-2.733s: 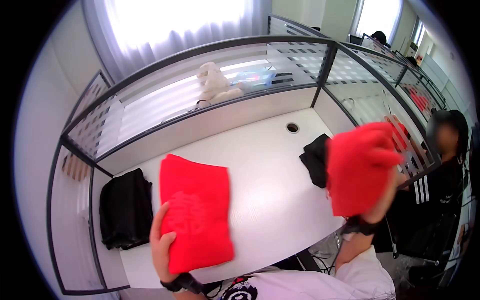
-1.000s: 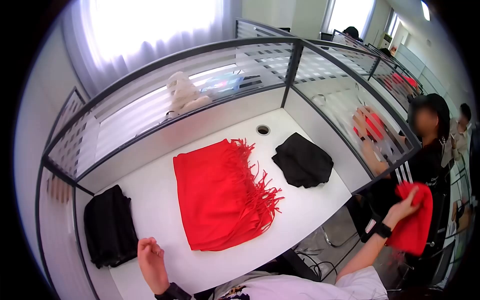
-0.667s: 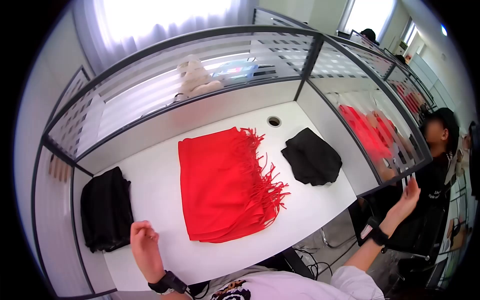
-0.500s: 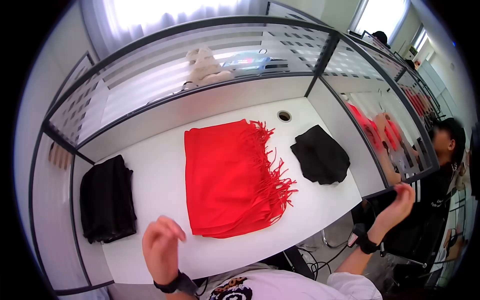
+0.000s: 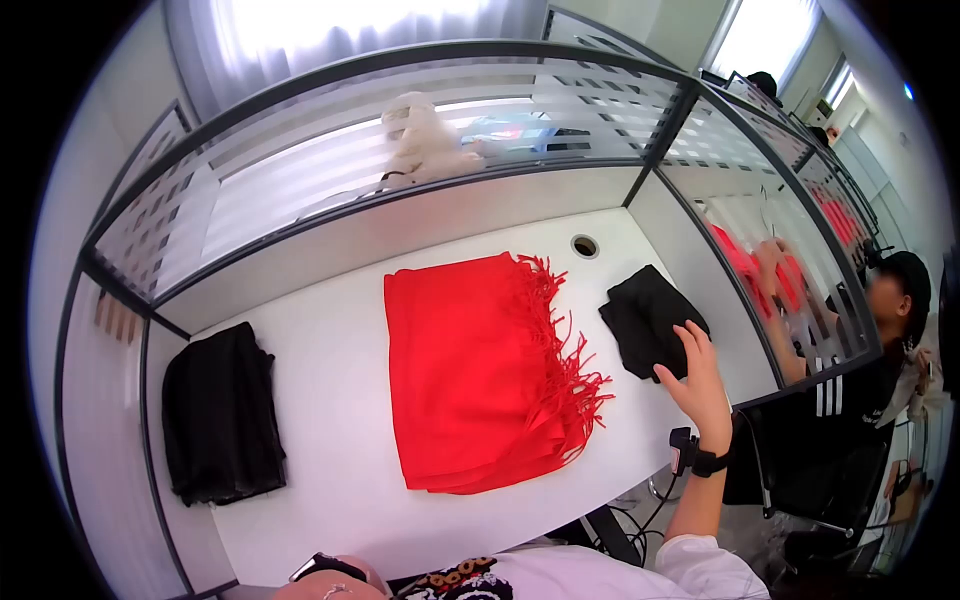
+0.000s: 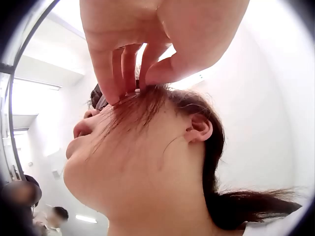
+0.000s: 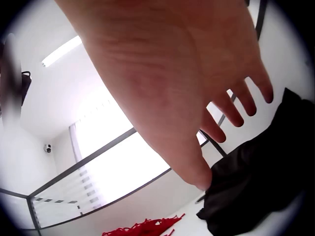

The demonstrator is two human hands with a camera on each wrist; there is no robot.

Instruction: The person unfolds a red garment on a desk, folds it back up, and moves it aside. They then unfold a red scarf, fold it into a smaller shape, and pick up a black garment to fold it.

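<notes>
My right hand (image 5: pixel 700 390), fingers spread, reaches over the near edge of a folded black cloth (image 5: pixel 640 315) at the right of the desk. In the right wrist view its thumb tip overlaps the black cloth (image 7: pixel 256 182). My left hand (image 6: pixel 162 29) is up beside my head, fingers bent and fingertips on strands of hair (image 6: pixel 147 105); only the forearm and its black strap show at the bottom of the head view. A red fringed scarf (image 5: pixel 465 370) lies folded mid-desk, fringe to the right. Another black folded cloth (image 5: pixel 220 410) lies at the left.
Low framed glass partitions (image 5: pixel 560 110) enclose the white desk (image 5: pixel 330 400) at back and sides. A cable hole (image 5: pixel 585 246) sits near the back right. Beyond the right partition sits a person in black (image 5: pixel 850 390). Cables (image 5: pixel 640 525) hang below the front edge.
My right hand carried a red cloth off to the right and let it go, then came back over the black cloth. My left hand rose from the desk to my head.
</notes>
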